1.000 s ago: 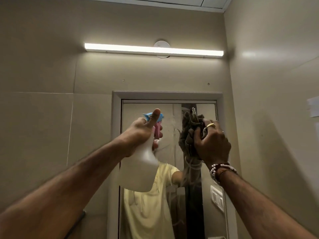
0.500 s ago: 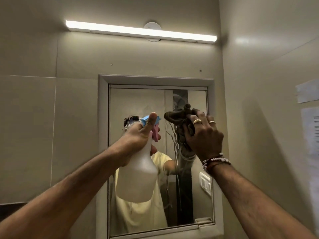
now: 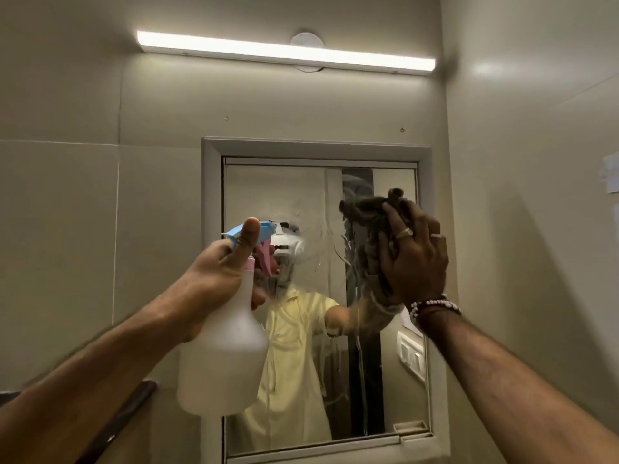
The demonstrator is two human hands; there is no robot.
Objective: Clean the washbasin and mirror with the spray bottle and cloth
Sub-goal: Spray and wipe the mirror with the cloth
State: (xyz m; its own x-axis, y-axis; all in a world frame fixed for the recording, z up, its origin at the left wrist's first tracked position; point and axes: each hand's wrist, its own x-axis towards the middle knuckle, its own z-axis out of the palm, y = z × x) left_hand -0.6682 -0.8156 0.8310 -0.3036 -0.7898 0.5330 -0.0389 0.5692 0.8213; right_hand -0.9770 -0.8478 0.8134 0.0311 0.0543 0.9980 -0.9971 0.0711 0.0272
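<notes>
A white-framed mirror [image 3: 284,195] hangs on the beige wall ahead, its glass streaked with wet runs. My left hand [image 3: 217,266] grips the neck of a translucent white spray bottle [image 3: 224,356] with a blue and pink trigger head, held up in front of the mirror's left half. My right hand [image 3: 413,256] presses a crumpled dark brown cloth [image 3: 365,212] against the upper right of the glass. The washbasin is out of view.
A lit tube light [image 3: 284,53] runs above the mirror. The right wall [image 3: 536,229] stands close beside the mirror and carries paper notices [image 3: 611,177]. A dark rail [image 3: 127,416] runs at lower left. The mirror reflects a person in a yellow shirt.
My right hand with the cloth has shifted rightward across the glass. The view has dropped and pulled back, so more of the mirror shows. The bottle stays raised in my left hand.
</notes>
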